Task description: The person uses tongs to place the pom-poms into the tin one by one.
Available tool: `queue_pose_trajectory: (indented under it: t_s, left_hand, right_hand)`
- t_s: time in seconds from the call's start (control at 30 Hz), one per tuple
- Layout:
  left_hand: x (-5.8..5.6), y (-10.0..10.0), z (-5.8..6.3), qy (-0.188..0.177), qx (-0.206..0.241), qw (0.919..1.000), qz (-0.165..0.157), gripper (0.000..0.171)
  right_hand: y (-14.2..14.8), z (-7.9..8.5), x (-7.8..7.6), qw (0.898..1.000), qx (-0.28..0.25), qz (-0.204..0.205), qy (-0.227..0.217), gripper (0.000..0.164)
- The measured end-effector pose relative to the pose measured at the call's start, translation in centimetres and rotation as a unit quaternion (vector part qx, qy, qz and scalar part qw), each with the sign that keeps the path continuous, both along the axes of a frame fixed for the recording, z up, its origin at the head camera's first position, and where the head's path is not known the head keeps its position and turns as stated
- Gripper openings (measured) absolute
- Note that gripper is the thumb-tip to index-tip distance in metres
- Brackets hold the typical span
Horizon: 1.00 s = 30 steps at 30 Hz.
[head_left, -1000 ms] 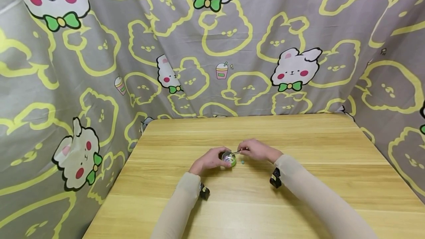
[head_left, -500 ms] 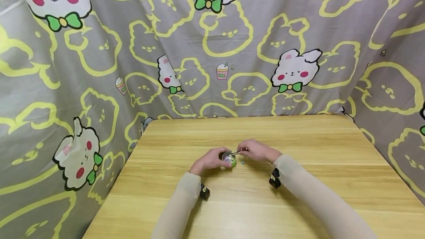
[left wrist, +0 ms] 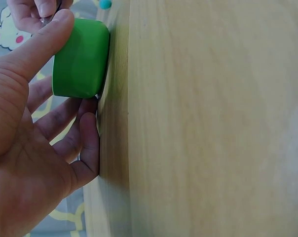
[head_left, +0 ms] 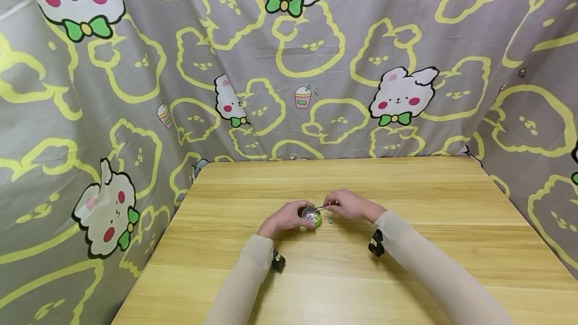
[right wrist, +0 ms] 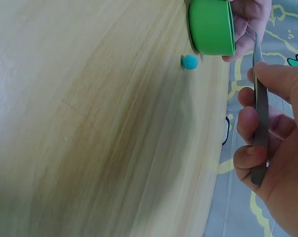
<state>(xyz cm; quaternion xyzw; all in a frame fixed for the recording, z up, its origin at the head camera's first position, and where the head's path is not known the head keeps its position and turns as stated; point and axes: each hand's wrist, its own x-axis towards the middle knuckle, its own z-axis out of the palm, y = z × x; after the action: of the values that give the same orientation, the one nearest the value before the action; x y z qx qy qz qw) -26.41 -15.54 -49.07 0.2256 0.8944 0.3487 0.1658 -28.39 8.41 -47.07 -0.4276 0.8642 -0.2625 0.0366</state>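
Observation:
In the head view my left hand holds a small round green bowl on the table. The left wrist view shows its thumb on the green wall, with the fingers curled round the far side. Small pale and purplish bits lie inside the bowl, too small to make out. My right hand pinches metal tweezers between thumb and fingers. Their tips reach over the bowl's rim; whether they grip anything I cannot tell. Beside the bowl, on the right, sits a tiny blue pompom.
Light wood tabletop surrounds the hands on all sides. A grey curtain with cartoon print hangs behind the table and along its sides. Each wrist wears a small black camera, such as the one on the left.
My right hand and the tweezers have shifted slightly to the right, the tips a little higher over the bowl. The left hand, bowl and blue pompom look unmoved.

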Motion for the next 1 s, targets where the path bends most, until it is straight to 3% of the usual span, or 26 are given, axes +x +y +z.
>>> queue_pose_trajectory:
  t_s: [0.47,0.7,1.0]
  left_hand:
    - [0.2,0.1,0.1,0.0,0.015,0.9999,-0.002,0.05]
    - [0.1,0.0,-0.1,-0.005,0.014,0.9999,-0.001,0.051]
    - [0.1,0.0,0.1,-0.011,0.018,0.9998,0.0,0.052]
  right_hand:
    - [2.5,0.0,0.3,1.0,-0.008,-0.011,0.006,0.007]
    - [3.5,-0.1,0.6,1.0,0.0,-0.025,-0.014,0.007]
    - [3.9,-0.7,0.9,0.999,0.026,-0.016,0.017,0.006]
